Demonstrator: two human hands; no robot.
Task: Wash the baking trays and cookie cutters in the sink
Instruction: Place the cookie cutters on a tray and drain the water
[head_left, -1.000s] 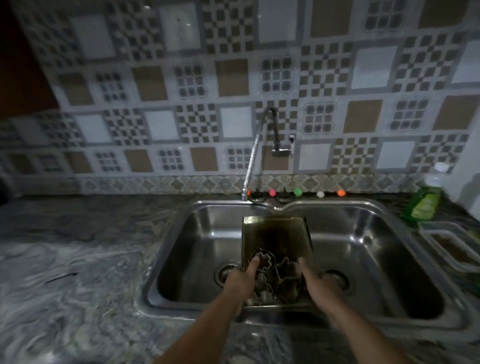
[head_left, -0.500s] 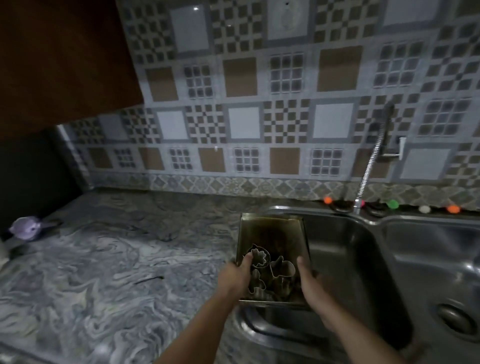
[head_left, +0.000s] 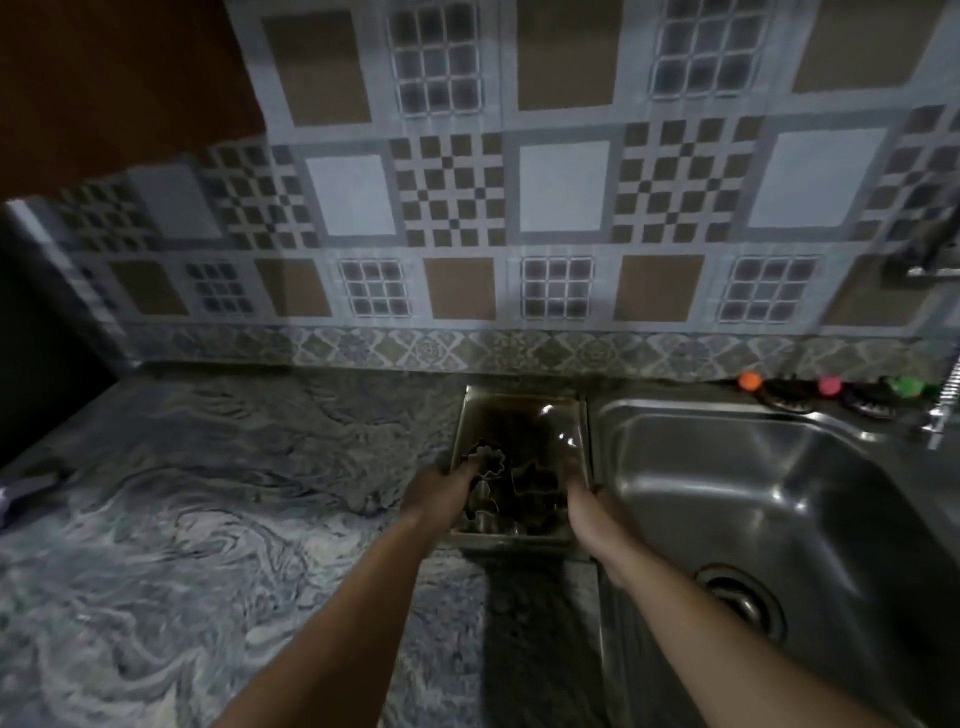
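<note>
Marbled grey stone bench (head_left: 218, 519) spreads left of the left hand (head_left: 441, 493), whose grip clasps the near-left edge of a dark rectangular metal baking tray (head_left: 524, 421). Metal cookie cutters (head_left: 493, 467) lie in the tray between both grips. Right hand (head_left: 584, 501) grasps its near-right edge; the stainless steel sink (head_left: 779, 499) lies just right.
</note>
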